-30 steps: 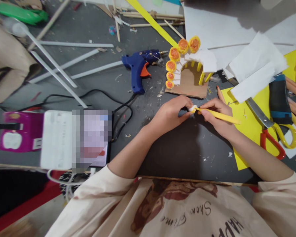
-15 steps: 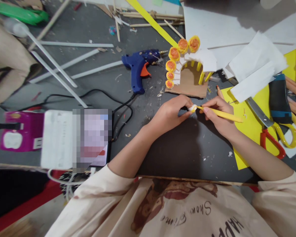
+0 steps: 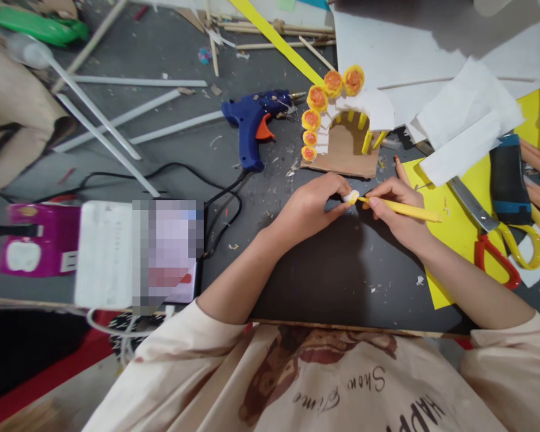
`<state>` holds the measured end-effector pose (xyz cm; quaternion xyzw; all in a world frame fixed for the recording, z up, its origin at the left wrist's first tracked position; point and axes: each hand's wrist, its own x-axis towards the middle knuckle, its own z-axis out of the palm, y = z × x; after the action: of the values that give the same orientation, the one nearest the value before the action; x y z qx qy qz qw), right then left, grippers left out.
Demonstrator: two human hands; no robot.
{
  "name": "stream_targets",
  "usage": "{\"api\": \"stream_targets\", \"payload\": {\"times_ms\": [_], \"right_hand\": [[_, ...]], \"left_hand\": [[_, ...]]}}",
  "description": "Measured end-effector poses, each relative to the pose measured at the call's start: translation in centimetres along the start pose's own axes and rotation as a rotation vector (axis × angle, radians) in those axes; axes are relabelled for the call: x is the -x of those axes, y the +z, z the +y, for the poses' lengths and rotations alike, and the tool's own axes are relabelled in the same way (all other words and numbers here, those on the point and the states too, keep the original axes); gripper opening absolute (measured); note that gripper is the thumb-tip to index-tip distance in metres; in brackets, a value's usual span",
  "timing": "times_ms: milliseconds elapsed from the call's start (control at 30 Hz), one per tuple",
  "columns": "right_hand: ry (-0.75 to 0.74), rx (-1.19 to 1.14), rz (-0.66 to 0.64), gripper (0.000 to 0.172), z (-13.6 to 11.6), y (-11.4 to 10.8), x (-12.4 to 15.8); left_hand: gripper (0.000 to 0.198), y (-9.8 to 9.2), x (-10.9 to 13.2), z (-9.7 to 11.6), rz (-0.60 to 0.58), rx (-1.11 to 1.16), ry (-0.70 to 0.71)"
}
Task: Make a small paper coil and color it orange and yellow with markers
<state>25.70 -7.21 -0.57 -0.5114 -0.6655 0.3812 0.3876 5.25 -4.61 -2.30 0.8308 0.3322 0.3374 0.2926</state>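
Between thumb and fingers my left hand [image 3: 317, 203] pinches a small white piece [image 3: 351, 196] with yellow on its edge, perhaps a rolled paper flower. My right hand [image 3: 398, 210] grips a yellow marker [image 3: 414, 211] like a pen, its tip at the yellow part of the piece. Just beyond both hands stands a small white arch [image 3: 378, 111] on a cardboard base [image 3: 342, 165]. Orange-and-yellow paper rosettes [image 3: 317, 98] run along the left and top of the arch.
A blue glue gun [image 3: 252, 123] lies left of the arch, its black cord [image 3: 175, 165] trailing left. Scissors [image 3: 474, 210] rest on a yellow sheet [image 3: 445, 288] at the right. White paper scraps [image 3: 468, 120] lie behind. A phone [image 3: 175, 252] and white box [image 3: 103, 255] sit at left.
The small piece has turned slightly in my left fingers, and the marker has shifted a little at its edge. Everything else stays as it was.
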Motion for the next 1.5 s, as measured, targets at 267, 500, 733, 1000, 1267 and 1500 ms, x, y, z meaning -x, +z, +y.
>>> {"api": "stream_targets", "payload": {"times_ms": [267, 500, 733, 1000, 1267, 1500], "right_hand": [[0.026, -0.026, 0.030, 0.016, 0.16, 0.00, 0.00], [0.027, -0.061, -0.021, 0.016, 0.16, -0.02, 0.14], [0.027, -0.059, -0.032, 0.016, 0.06, 0.02, 0.06], [0.050, -0.071, 0.008, 0.020, 0.33, 0.10, 0.06], [0.049, -0.063, 0.020, 0.020, 0.17, 0.08, -0.02], [0.080, -0.121, -0.098, 0.021, -0.27, 0.02, 0.14]], "left_hand": [[0.006, -0.04, 0.01, 0.10, 0.010, -0.009, 0.011], [0.003, 0.03, 0.03, -0.03, 0.004, -0.017, 0.009], [0.003, -0.04, 0.00, 0.07, -0.006, -0.018, -0.001], [0.005, -0.04, 0.06, 0.06, -0.011, -0.020, -0.012], [0.004, -0.03, 0.01, 0.06, -0.003, -0.028, 0.005], [0.004, 0.03, 0.06, -0.08, -0.003, -0.015, 0.007]]}}
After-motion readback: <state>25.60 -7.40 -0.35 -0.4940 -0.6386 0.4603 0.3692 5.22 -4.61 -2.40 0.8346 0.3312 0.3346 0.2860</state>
